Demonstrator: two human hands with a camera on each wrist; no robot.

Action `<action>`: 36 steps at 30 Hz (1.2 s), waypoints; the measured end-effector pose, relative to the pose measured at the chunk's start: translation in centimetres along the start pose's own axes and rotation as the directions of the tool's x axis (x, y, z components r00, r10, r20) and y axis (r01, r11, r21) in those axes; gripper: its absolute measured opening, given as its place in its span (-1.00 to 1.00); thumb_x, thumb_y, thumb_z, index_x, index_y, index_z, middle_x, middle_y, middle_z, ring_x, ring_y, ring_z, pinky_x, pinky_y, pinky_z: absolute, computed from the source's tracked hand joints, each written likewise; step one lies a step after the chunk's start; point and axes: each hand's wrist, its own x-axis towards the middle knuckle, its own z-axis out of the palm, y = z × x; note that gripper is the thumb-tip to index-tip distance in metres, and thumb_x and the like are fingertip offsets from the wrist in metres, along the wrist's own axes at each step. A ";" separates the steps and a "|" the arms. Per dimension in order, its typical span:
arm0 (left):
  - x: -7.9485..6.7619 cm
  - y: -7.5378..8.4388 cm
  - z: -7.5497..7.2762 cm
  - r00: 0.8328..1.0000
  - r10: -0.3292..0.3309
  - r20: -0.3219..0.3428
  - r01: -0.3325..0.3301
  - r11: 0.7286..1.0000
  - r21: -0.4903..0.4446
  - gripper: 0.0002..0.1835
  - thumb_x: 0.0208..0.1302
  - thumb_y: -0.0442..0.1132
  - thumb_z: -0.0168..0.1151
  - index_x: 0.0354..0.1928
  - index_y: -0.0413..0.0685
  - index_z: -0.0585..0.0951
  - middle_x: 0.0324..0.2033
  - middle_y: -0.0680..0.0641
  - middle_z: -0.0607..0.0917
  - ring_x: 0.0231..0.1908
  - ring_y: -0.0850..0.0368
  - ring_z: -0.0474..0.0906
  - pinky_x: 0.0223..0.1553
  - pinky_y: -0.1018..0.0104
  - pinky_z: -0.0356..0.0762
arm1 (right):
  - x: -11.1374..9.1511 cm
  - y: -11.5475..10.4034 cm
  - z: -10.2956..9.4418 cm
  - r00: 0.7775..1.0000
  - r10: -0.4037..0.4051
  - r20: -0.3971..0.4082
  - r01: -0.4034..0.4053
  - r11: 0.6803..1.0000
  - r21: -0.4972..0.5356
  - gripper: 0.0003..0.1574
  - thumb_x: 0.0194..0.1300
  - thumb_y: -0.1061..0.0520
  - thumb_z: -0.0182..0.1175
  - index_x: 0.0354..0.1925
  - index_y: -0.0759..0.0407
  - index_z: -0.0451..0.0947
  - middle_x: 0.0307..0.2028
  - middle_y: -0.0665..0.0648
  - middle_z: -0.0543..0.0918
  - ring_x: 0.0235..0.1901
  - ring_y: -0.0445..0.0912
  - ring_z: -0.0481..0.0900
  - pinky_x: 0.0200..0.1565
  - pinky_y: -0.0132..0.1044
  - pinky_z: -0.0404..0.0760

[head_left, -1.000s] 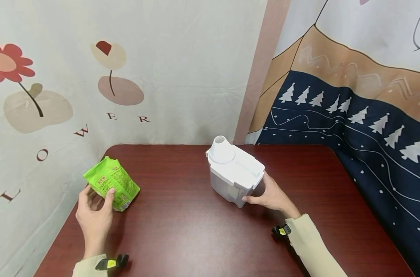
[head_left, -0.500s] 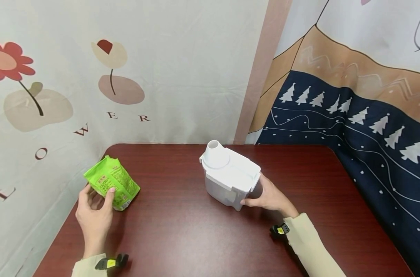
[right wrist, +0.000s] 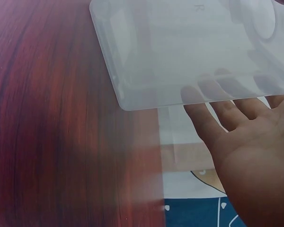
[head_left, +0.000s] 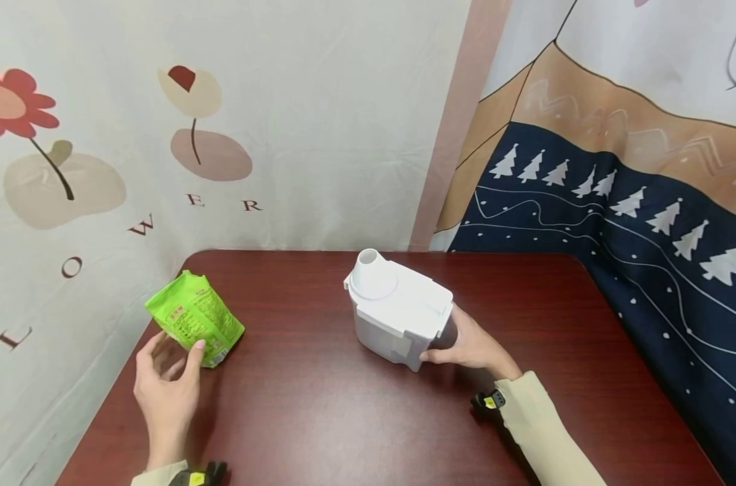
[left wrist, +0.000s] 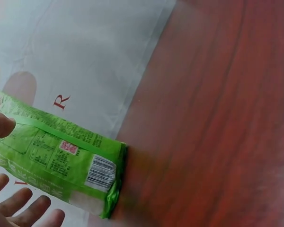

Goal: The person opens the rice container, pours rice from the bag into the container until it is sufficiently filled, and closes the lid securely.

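A bright green printed bag (head_left: pixel 197 312) stands at the table's left side, leaning a little. My left hand (head_left: pixel 166 398) is just in front of it, thumb and fingers spread apart at its lower left edge. The left wrist view shows the bag's barcode (left wrist: pixel 101 171), with loose fingers (left wrist: pixel 20 202) below the bag. Near the middle, my right hand (head_left: pixel 473 344) grips the right end of a translucent plastic storage container (head_left: pixel 382 335), thumb on the near side. Its white lid (head_left: pixel 417 298) carries a cone-shaped spout (head_left: pixel 370 273). In the right wrist view, the fingers (right wrist: pixel 203 120) lie behind the container's wall.
Both things are on a dark red-brown wooden table (head_left: pixel 319 418). A pale printed curtain (head_left: pixel 331 135) hangs along its back and left. To the right is a navy cloth (head_left: pixel 562 209) with white trees. Each wrist wears a black strap device (head_left: pixel 488 402).
My right hand has moved the container left and slightly nearer. My left fingers have eased off the green bag and drawn slightly down; the bag has barely moved.
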 end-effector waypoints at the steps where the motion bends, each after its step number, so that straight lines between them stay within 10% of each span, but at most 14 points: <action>1: -0.2 -0.1 0.0 1.000 0.002 -0.007 -0.002 1.000 -0.003 -0.32 0.29 -0.01 0.43 0.41 0.20 0.41 0.25 -0.01 0.56 0.17 0.29 0.54 -0.05 0.68 0.50 | 0.0 0.0 0.0 1.000 0.001 0.002 -0.001 1.000 0.002 0.33 -0.07 -0.09 0.64 0.54 -0.27 0.11 0.42 -0.05 0.41 0.35 -0.01 0.39 0.42 0.36 0.26; 15: -3.9 0.4 1.8 0.978 0.200 -0.058 -0.207 0.962 -0.178 -0.66 0.19 -0.37 0.49 -0.01 -0.31 0.65 -0.21 0.08 0.70 -0.24 0.44 0.66 -0.17 0.70 0.59 | 0.1 -0.2 -0.1 1.000 0.008 0.025 -0.008 1.000 -0.021 0.33 -0.08 -0.09 0.63 0.54 -0.23 0.11 0.43 0.00 0.41 0.38 0.04 0.37 0.43 0.39 0.24; 26: -4.5 1.8 4.6 0.923 0.359 0.138 -0.310 0.907 -0.287 -0.57 0.08 -0.53 0.51 0.03 -0.27 0.65 -0.15 0.12 0.70 -0.12 0.30 0.69 -0.10 0.58 0.65 | 0.3 -0.1 0.1 0.999 0.002 0.053 -0.002 1.000 0.004 0.31 -0.09 -0.09 0.62 0.53 -0.23 0.13 0.40 -0.02 0.43 0.34 0.03 0.38 0.42 0.39 0.24; 36: -5.1 3.6 7.6 0.847 0.377 0.374 -0.231 0.895 -0.381 -0.50 0.13 -0.43 0.52 0.14 -0.08 0.62 0.00 -0.01 0.72 0.03 0.29 0.66 0.03 0.47 0.66 | 0.6 0.1 0.0 0.997 -0.002 0.076 0.001 1.000 0.006 0.30 -0.11 -0.09 0.63 0.52 -0.19 0.17 0.40 0.01 0.44 0.34 0.04 0.40 0.43 0.39 0.22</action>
